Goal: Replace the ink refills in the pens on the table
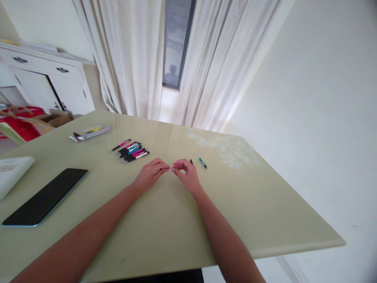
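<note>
My left hand [151, 173] is closed in a pinch just above the table, on something thin and dark that I cannot make out. Facing it, my right hand [186, 173] curls thumb and fingers together in a pinch; whatever sits at its tips is too small to name. The fingertips of both hands nearly meet. Beyond my right hand lie a short teal pen part [203, 163] and a small black piece [191, 161], the latter partly hidden by the hand. Several pens [134, 152] with pink, teal, blue, purple and white barrels lie in a row beyond my left hand.
A clear-windowed box [91, 133] lies at the back left of the pale table [265, 212]. A dark tablet [48, 196] and a white object [13, 173] are on the left. Red bags [22, 124] and a white cabinet [47, 78] stand past the left edge.
</note>
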Tool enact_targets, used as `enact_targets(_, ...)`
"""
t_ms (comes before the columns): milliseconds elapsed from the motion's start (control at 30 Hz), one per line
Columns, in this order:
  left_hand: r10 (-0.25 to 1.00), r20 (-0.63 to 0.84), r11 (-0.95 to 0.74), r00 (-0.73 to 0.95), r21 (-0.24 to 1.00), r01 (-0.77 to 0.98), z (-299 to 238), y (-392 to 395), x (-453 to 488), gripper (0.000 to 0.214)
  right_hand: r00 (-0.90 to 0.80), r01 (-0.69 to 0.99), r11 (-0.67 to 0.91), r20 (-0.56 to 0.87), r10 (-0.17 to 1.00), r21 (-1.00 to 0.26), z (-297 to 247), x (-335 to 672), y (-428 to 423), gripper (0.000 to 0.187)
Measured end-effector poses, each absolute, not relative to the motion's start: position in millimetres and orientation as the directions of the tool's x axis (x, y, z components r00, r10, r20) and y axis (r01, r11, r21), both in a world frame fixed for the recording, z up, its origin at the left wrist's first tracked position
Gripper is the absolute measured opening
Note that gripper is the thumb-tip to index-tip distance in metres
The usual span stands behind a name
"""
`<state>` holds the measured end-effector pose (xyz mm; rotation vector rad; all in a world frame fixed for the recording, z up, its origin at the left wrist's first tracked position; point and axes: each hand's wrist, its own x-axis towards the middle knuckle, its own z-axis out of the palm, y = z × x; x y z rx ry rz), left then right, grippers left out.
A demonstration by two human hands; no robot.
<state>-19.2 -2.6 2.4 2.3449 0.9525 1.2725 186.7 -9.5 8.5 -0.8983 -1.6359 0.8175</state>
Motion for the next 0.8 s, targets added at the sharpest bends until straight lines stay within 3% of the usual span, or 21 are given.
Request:
enact_targets(267,0.682,0.597,-0.732,0.424,0.568,0.377,-3.5,-2.8,-19.5,0.023,-0.208,0.179,0.424,0.387,0.898,-0.888,5.1,180.9,-13.0,0.020)
enact_targets(433,0.655,0.568,-0.755,0.498,0.499,0.425,-3.5,-3.8,-20.9,0.024,-0.233,0.257,0.404,0.349,0.908,-0.878,6.5,182.6,-11.8,0.026)
enact_targets(567,0.692,0.546,-0.722,0.473,0.508,0.470,-3.0,-1.7,-20.5,0.027,-0.007,0.491,0.341,0.387,0.922,-0.802,6.8,204.5,-1.3,0.021)
enact_targets(667,0.711,0.533,-0.703,0.459,0.540,0.462,-3.4,0.1,-19.4,0.028,0.123,0.734,0.204,0.423,0.898,-0.647,0.1,226.7,7.9,0.015)
enact_targets(800,0.720,0.526,-0.694,0.454,0.548,0.466,-4.7,0.5,-18.1,0.028,0.171,0.820,0.070,0.361,0.917,-0.568,-14.3,243.7,17.5,0.025)
